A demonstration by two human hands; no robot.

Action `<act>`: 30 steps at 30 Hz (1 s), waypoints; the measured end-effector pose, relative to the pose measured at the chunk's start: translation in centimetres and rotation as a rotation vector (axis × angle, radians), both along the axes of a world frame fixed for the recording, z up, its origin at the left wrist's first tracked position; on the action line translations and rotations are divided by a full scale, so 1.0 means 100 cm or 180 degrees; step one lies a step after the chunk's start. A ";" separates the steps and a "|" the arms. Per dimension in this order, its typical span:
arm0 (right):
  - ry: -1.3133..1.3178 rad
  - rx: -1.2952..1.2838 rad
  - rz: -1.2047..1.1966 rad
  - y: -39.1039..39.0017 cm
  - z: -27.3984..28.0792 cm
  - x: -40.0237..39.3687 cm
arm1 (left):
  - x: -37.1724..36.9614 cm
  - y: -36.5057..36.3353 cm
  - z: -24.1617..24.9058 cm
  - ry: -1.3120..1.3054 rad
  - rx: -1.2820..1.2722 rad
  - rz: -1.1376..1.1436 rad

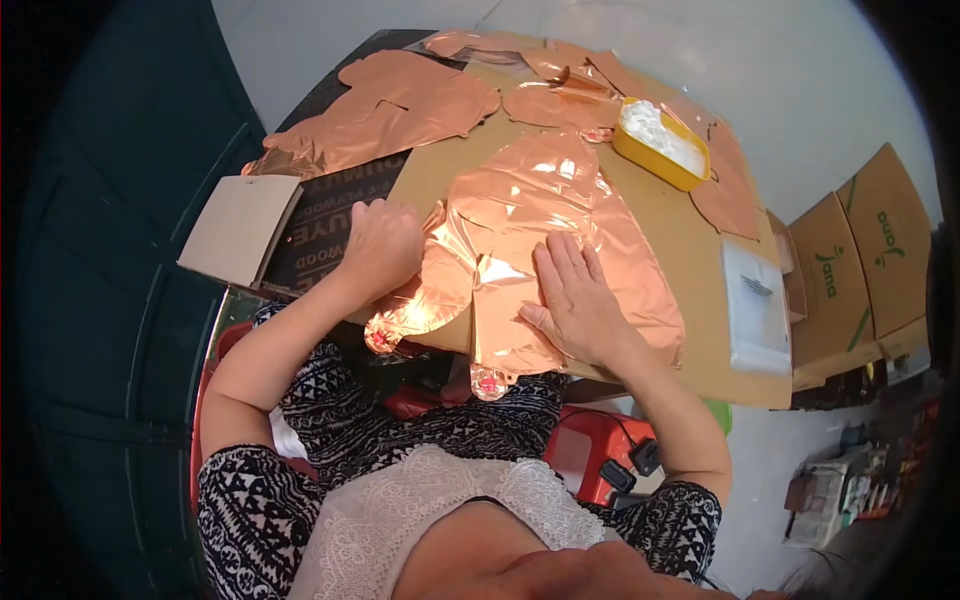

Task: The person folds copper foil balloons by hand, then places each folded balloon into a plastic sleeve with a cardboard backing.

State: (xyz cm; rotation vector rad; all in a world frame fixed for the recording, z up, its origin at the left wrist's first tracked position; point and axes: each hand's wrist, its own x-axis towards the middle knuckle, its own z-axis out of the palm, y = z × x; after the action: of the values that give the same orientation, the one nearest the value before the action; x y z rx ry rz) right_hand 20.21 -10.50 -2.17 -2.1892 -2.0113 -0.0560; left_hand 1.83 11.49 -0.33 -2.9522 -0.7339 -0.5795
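Copper-coloured foil shape (550,195) lies before us on the cardboard sheet (708,335), its body flat on the board and its near ends reaching the front edge. It is creased through the middle and bright with folds where its left limb (432,292) joins the body. Behind it we have more foil shapes (410,100) spread across the far side, and among them a yellow tub (652,171) holding white material (655,135).

Coming down to our 2 hands: the right hand (578,305) rests palm down on the foil, fingers extended and a little spread, clamped on nothing. The left hand (385,248) is curled at the left limb's edge; its fingertips are turned away from the view, so we cannot tell whether they pinch the foil or only press beside it. We judge the step in hand to be smoothing and straightening this shape, with the right palm steadying it.

Smallest are the 2 end tabs (488,383) with red marks at the front edge, set apart from each other. As we read it, the next move calls for a light, flat palm over the creased middle, and for easing the left limb straight without tugging at what looks like thin film.
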 end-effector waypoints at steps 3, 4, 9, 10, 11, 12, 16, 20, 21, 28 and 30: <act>-0.0029 0.0034 -0.0001 0.000 -0.001 0.000 | -0.001 0.001 0.004 0.0218 -0.0182 0.0042; -0.0028 0.0046 0.0001 0.000 0.000 0.000 | 0.000 0.000 0.004 0.0234 -0.0174 0.0045; -0.0028 0.0097 0.0023 0.000 -0.001 0.000 | 0.001 0.002 0.000 0.0119 -0.0065 0.0049; -0.0034 0.0101 0.0029 0.000 -0.001 0.000 | 0.000 0.002 0.001 0.0105 -0.0081 0.0039; -0.0039 0.0105 0.0034 0.000 -0.001 0.001 | 0.000 0.002 0.001 0.0092 -0.0096 0.0027; -0.0038 0.0100 0.0046 0.000 -0.001 0.001 | 0.000 0.001 0.002 0.0078 -0.0112 0.0014; -0.0054 0.0112 0.0074 0.000 0.000 0.000 | 0.000 0.000 0.003 0.0109 -0.0137 0.0031; -0.0066 0.0094 0.0050 0.001 -0.001 0.001 | 0.000 0.003 0.000 0.0024 -0.0068 0.0006; -0.0068 0.0092 0.0050 0.000 -0.002 0.001 | 0.001 0.002 0.001 -0.0032 -0.0021 -0.0009; -0.0047 0.0088 0.0075 0.001 -0.001 0.001 | 0.005 0.014 0.021 -0.0132 -0.1517 0.0276; -0.0028 0.0103 0.0075 0.001 -0.001 0.000 | 0.007 0.011 0.035 -0.0133 -0.2316 0.0434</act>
State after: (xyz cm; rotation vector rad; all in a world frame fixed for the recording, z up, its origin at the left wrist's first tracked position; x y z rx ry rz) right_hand 20.25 -10.44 -2.28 -2.1490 -2.0259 -0.0947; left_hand 2.51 12.56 3.15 -3.4791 -1.3942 -0.4293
